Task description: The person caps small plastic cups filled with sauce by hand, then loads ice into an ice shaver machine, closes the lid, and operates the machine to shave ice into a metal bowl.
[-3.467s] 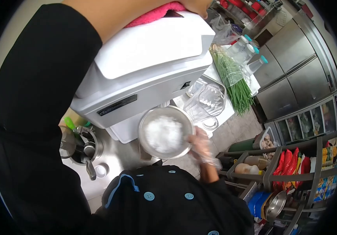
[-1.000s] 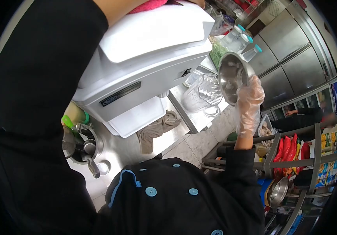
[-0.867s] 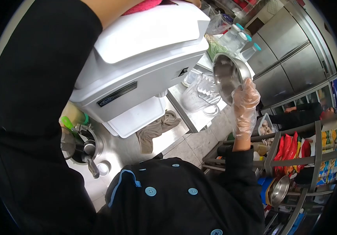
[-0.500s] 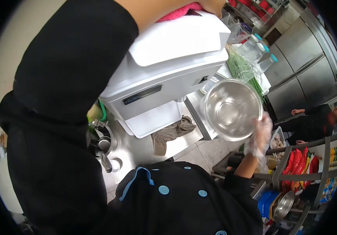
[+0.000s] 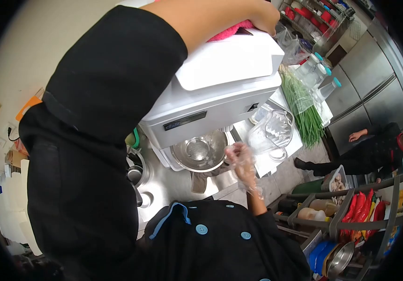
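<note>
A white machine (image 5: 225, 103), possibly an ice maker, stands on the steel counter with a small display and a switch on its front. Below its front a shiny metal bowl (image 5: 200, 149) sits on the machine's lower tray. My right hand (image 5: 241, 161), in a clear plastic glove, grips the bowl's right rim. Across the machine's top reaches my left arm; my left hand (image 5: 264, 18) is at the far top corner beside a pink cloth (image 5: 232, 31), its fingers mostly hidden. A brown cloth (image 5: 199, 182) lies partly under the bowl.
To the right are a clear pitcher (image 5: 274, 133), bundled green stalks (image 5: 304, 105) and several bottles with teal caps (image 5: 325, 89). A metal pot (image 5: 136, 173) stands at left. A rack (image 5: 335, 222) with packets is close at lower right. Another person (image 5: 372, 145) stands beyond.
My right hand has moved the metal bowl left, from beside the machine to under its front. The pitcher behind it now shows. My left hand remains at the machine's top.
</note>
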Demonstrator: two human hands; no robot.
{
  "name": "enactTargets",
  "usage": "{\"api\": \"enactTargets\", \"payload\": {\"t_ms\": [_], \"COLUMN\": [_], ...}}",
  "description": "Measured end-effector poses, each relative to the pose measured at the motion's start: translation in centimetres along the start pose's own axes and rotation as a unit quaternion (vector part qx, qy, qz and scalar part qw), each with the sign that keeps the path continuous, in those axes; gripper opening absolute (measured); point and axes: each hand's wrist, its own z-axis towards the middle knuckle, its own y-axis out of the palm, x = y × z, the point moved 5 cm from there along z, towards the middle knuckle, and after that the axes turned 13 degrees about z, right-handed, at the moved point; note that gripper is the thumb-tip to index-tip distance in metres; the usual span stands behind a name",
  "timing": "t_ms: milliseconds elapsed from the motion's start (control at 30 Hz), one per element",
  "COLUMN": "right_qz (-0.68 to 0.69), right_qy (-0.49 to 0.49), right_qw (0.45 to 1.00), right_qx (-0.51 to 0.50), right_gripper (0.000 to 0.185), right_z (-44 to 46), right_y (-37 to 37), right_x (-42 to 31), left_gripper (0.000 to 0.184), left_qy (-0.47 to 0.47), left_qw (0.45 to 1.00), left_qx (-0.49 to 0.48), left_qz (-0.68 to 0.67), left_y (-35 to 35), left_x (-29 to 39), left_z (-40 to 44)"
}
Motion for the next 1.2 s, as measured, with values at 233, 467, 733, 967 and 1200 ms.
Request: {"api": "enactTargets", "payload": {"t_ms": [233,467,733,967,1200], "right_qz": [0.139,0.296,0.273,0.262,0.301], "right_qy": [-0.154,-0.143,-0.141,-0.128,-0.125], "right_qw": [0.974,0.938,0.946,0.947,0.935], "right_qx": [0.087,0.104,0.102,0.133,0.14], "right_gripper": [0.047,0.043,0.046,0.046,0.044], "right_z": [5.5,5.8,5.7,5.7,5.2], "right_y": [-1.0,-0.1,-0.3,-0.5,0.0], "right_x": [-15.0,-15.6,-15.3,-14.4,-13.9], "left_gripper": [0.035,0.036,0.042,0.034,0.033], "left_qy": [-0.007,-0.04,-0.032,-0.047,-0.041], "left_qw": [1.0,0.999,0.999,0.999,0.999], "left_qx": [-0.002,0.0,-0.026,-0.009,-0.002], "left_qz": [-0.021,-0.013,0.006,0.0,-0.011], "left_y": [0.0,-0.7,1.0,-0.6,-0.8], "left_x": [-0.1,0.1,-0.2,0.3,0.4], "left_z": [-0.1,-0.7,1.6,-0.8,-1.0]}}
